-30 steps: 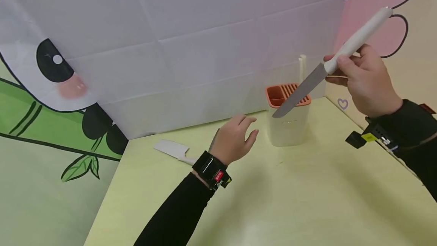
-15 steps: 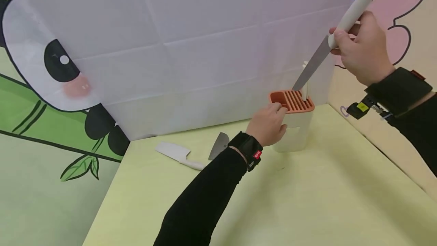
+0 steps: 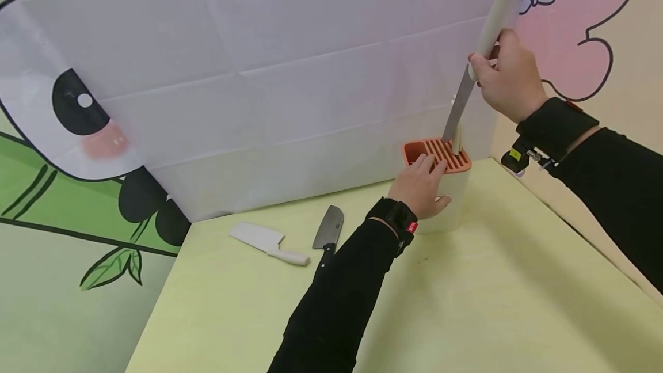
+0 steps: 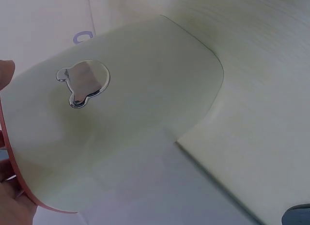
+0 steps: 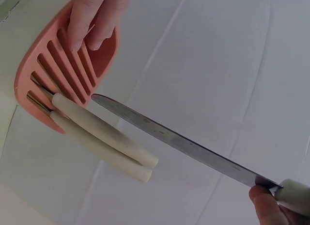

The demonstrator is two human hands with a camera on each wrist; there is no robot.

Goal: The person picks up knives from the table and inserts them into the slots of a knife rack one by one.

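My right hand [image 3: 510,79] pinches a white-handled kitchen knife [image 3: 459,105] near the base of its handle, blade pointing down. In the right wrist view the blade tip hangs by the slotted edge of the knife holder [image 5: 68,57]; whether it touches, I cannot tell. The holder [image 4: 145,104] has a pale body and an orange top with slots and an open compartment. My left hand [image 3: 416,189] rests on that top, its fingers [image 5: 87,21] laid over the slots and the compartment's edge. Two white-handled knives [image 5: 106,130] stand in neighbouring slots at the holder's end.
A white cleaver [image 3: 256,236] lies on the pale yellow table [image 3: 207,304], left of a black-handled knife [image 3: 330,226] that my left sleeve partly covers. A pale wall covering [image 3: 311,102] rises behind the holder, and a side wall stands on the right.
My left hand has moved right from above the table onto the holder's top. The right hand has brought the knife left, turning it steeper, with the tip at the slotted top.
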